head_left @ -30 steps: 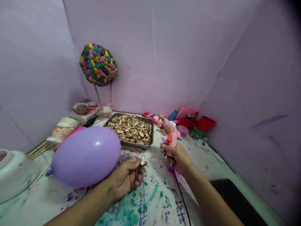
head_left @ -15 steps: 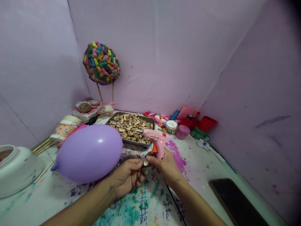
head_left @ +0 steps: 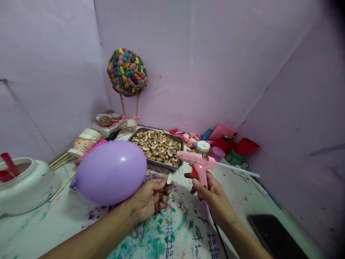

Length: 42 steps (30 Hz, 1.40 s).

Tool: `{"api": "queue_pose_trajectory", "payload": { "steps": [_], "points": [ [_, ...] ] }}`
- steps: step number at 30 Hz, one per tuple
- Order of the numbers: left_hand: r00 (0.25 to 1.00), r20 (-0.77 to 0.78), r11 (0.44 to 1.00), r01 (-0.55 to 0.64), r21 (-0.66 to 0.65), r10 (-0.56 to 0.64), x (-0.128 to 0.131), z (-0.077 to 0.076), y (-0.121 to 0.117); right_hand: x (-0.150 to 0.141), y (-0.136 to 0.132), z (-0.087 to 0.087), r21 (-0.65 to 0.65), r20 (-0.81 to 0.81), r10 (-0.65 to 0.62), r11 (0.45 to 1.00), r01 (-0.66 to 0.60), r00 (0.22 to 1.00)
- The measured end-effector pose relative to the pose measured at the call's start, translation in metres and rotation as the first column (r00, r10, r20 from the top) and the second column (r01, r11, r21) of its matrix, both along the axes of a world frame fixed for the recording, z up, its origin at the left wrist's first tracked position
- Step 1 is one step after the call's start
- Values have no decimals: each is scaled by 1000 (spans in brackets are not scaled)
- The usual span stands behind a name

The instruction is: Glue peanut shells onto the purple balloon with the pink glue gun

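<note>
Between the thumb and fingers of my left hand (head_left: 152, 199) is a pale half peanut shell (head_left: 169, 178), its inner side showing. My right hand (head_left: 212, 192) is wrapped round the handle of a pink glue gun (head_left: 198, 163). The gun's nozzle points left, its red light glows, and a clear glue stick (head_left: 238, 169) sticks out at the back. A purple balloon (head_left: 110, 172) lies on the table just left of my left hand. Behind both hands stands a metal tray (head_left: 168, 166) filled with peanut shells (head_left: 156, 144).
A model balloon covered in painted shells (head_left: 127, 72) stands at the back. Paper cups (head_left: 84, 142) and a white pot (head_left: 35, 183) are at left. Paint jars (head_left: 203, 146) and red cups (head_left: 245, 146) stand at back right, a phone (head_left: 275, 235) lies at front right. A cord (head_left: 221, 237) trails from the gun.
My right hand has moved right with the glue gun, away from my left hand. The shell now stands up in my left fingers alone. The view has shifted slightly left.
</note>
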<state>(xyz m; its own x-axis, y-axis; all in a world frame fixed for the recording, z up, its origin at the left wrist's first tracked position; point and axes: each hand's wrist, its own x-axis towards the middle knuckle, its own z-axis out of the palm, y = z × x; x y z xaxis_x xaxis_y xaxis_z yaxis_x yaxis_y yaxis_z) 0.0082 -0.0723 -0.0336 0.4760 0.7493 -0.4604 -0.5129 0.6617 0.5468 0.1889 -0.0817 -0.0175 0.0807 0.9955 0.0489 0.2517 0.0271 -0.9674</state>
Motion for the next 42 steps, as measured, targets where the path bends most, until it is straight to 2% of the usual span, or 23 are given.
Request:
{"api": "queue_pose_trajectory", "payload": {
  "steps": [7, 12, 15, 21, 42],
  "points": [
    [999, 28, 998, -26, -53, 27, -2, -6, 2, 17, -37, -29, -83, -82, -105, 992, 98, 991],
    [999, 47, 999, -7, -47, 9, -3, -9, 3, 23, -44, -40, -49, -82, 46, 998, -51, 996],
    [999, 51, 999, -10, -41, 12, -3, -9, 3, 25, -43, -44, -37, -51, 79, 996, -81, 996],
    [999, 44, 999, -20, -31, 21, -2, -6, 3, 25, -45, -45, -47, 14, 110, 993, -109, 994],
    [999, 18, 999, -32, -21, 32, -1, -7, 3, 23, -46, -48, -25, 31, 107, 994, -106, 994]
  ]
}}
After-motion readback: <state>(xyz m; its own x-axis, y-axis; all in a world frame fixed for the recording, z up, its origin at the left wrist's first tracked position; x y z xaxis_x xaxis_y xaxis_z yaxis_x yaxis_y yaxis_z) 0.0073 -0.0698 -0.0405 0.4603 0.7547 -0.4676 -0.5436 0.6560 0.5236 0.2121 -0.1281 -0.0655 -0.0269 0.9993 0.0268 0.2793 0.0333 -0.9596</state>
